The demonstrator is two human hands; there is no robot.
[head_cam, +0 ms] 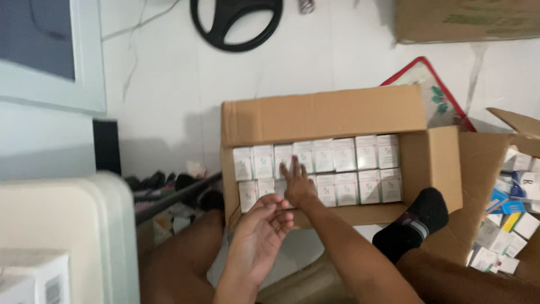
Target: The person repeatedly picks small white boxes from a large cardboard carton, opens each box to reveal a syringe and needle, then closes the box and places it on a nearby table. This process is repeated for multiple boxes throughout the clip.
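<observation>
Cartons (337, 169), small white paperboard packs, stand in two tight rows inside the open cardboard box (320, 115). Right hand (297, 186) lies flat on the packs, fingers spread, gripping nothing. Left hand (260, 233) hovers just short of them, palm up, loosely open, empty. Packs are probably light, stiff-edged, crushable; grip opposite side faces.

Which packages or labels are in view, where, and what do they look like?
Open cardboard box: centre floor, brown, flaps out.
Small cartons: two rows inside it, white with green marks; right hand rests on them.
Left hand: palm up, empty, near the box's front.
Second cardboard box: right edge, holding mixed white, blue and yellow packs.
Closed brown box: top right.
</observation>
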